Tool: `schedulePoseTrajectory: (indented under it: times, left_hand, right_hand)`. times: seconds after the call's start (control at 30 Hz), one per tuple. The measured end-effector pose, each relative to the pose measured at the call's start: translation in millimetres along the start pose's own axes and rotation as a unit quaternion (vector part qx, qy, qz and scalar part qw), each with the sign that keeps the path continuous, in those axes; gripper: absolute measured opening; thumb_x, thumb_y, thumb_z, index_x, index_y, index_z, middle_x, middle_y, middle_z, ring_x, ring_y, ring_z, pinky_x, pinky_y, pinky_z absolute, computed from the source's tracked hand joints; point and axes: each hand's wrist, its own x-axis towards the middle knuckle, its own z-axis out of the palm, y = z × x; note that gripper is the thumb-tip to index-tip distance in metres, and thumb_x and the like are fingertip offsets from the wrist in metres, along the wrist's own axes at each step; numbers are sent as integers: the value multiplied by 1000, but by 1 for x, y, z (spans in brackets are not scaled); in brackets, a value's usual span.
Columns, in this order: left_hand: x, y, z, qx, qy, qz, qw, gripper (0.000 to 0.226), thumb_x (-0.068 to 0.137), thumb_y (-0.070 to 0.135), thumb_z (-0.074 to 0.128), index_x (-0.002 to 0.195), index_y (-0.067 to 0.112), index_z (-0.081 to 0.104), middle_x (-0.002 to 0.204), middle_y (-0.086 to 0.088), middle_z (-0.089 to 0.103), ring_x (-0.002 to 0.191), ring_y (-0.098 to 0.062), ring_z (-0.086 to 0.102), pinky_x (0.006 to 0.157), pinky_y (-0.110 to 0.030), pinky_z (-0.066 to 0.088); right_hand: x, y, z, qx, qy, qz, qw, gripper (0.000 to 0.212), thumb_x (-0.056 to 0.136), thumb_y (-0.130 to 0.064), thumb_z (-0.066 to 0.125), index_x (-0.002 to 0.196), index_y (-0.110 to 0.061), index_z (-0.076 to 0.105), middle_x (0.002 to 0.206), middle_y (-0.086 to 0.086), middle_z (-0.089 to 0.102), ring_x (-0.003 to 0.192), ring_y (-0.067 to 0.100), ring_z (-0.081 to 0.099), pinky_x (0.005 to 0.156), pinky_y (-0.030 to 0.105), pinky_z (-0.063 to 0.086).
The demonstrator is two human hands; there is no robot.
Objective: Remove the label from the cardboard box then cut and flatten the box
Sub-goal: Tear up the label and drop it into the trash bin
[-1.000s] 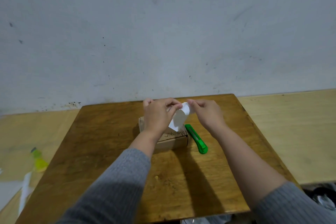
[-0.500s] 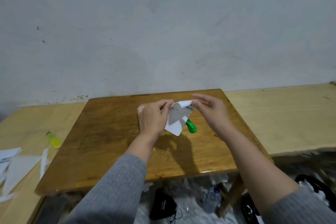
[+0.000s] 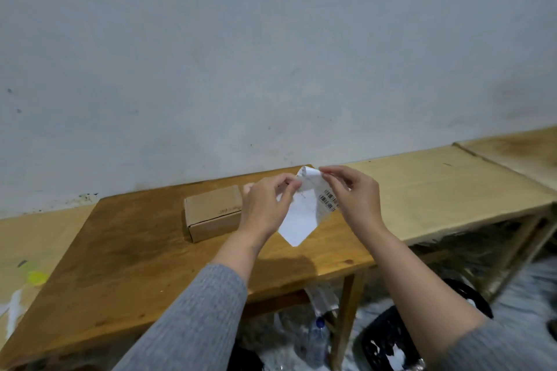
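Matt white paper label [image 3: 301, 217] between both hands; plain brown cardboard box [image 3: 212, 211] left of them — matt. Table [image 3: 126, 256] underneath — glossy varnished wood.

Two bare hands, left hand [image 3: 263, 209], right hand [image 3: 357, 199], forearms uncovered, grey ribbed knit sleeves [image 3: 193, 325] pushed back, lower frame.
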Motion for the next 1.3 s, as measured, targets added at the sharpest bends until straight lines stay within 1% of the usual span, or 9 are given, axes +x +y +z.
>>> schedulePoseTrajectory:
  times: [0.1,0.23,0.33,0.5,0.67,0.73,0.9,1.07,1.3]
  left_hand:
    - [9,14,26,-47,5,32,998,16,95,28,57,98,33,72,92,15,73,87,-7,66,87,-46,48]
    - [22,51,55,-89,-22,38,995,39,95,20,58,131,37,53,88,10,74,83,-6,66,73,-23,48]
    - [37,81,77,-92,-50,26,994,32,97,21,54,115,46,50,83,13,69,77,-12,63,64,-30,47]
    - [64,110,123,-155,-58,38,985,20,89,10,67,99,26,74,91,21,70,85,7,63,71,-10,43]
    - [81,126,155,-190,9,-14,982,24,85,7,70,104,20,74,84,15,70,77,7,63,72,-9,47]
    - [84,128,161,-192,66,-34,979,24,85,9,71,105,20,74,83,13,70,77,7,63,72,-10,48]
    - [91,136,167,-201,125,-48,970,25,85,9,70,107,22,72,76,14,66,69,10,59,68,-7,44]
    - [98,136,164,-223,130,-67,964,27,86,11,70,108,27,71,88,14,70,77,5,61,73,-10,48]
    - [104,125,151,-225,118,-77,964,27,85,16,72,105,34,71,82,6,70,73,-2,57,71,-15,48]
  right_hand:
    - [19,6,-31,-21,24,-2,999,20,87,-14,64,82,-31,71,81,-22,68,76,-11,61,65,7,45]
    - [46,21,-72,-55,43,1,998,19,86,-12,63,83,-28,73,78,-21,67,75,-8,61,67,11,46]
    - [68,32,-106,-61,39,18,997,17,86,-12,63,85,-26,74,79,-15,68,79,1,64,70,19,49]
    - [110,46,-157,-54,20,32,998,16,87,-17,61,88,-26,74,87,-12,71,86,8,65,73,20,47]
    - [138,56,-190,-29,-94,38,994,32,95,-30,51,126,-35,58,145,-8,42,127,4,44,92,13,39]
    - [143,62,-195,-44,-81,27,995,38,93,-33,55,127,-48,50,152,-4,31,136,10,35,107,27,35]
    - [140,75,-182,34,-56,30,997,22,85,-25,64,100,-41,68,115,3,65,98,13,65,66,18,43]
    - [152,70,-174,94,-58,79,991,31,81,-12,70,100,-35,71,105,-2,72,81,11,70,73,25,55]
    - [165,64,-164,88,-77,75,990,32,80,-5,69,104,-25,72,84,-6,68,73,10,57,61,11,48]
